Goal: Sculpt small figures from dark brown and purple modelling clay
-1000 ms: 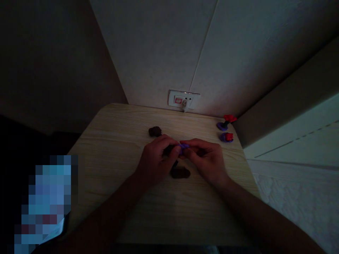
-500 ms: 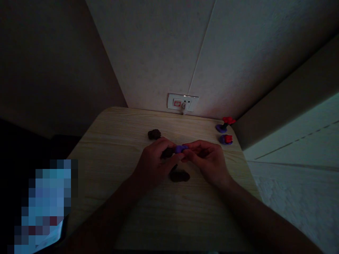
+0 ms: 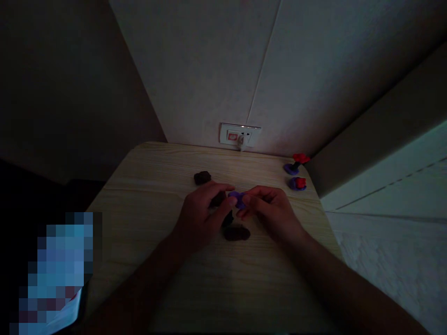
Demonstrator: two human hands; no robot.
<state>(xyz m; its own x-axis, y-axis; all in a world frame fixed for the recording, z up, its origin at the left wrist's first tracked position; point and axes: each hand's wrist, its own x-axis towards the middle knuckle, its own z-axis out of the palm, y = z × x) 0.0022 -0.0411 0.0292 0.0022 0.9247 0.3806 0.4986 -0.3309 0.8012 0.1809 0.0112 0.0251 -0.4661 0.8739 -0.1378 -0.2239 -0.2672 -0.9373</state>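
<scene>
Between my two hands is a small purple piece of modelling clay [image 3: 239, 199], held just above the table. The thumb and fingers of my right hand [image 3: 270, 207] pinch its right side. My left hand [image 3: 202, 211] has its thumb pressed to the left side, with the index finger stretched out above. Dark brown lumps of clay lie around the hands: one lump [image 3: 202, 177] behind the left hand, a longer lump [image 3: 236, 233] in front. Another brown lump [image 3: 218, 199] shows behind the left thumb, partly hidden. A small blackish piece [image 3: 228, 218] sits below that thumb.
At the table's back right corner stands a red flower shape [image 3: 301, 158] on a purple base, and before it a purple cup-like shape [image 3: 298, 184] with red inside. A wall socket [image 3: 240, 136] holds a plug. A pixelated lit screen [image 3: 63, 270] is at the lower left.
The purple clay has turned and shows more of its face. My left index finger has lifted off it, and my right fingers have shifted slightly.
</scene>
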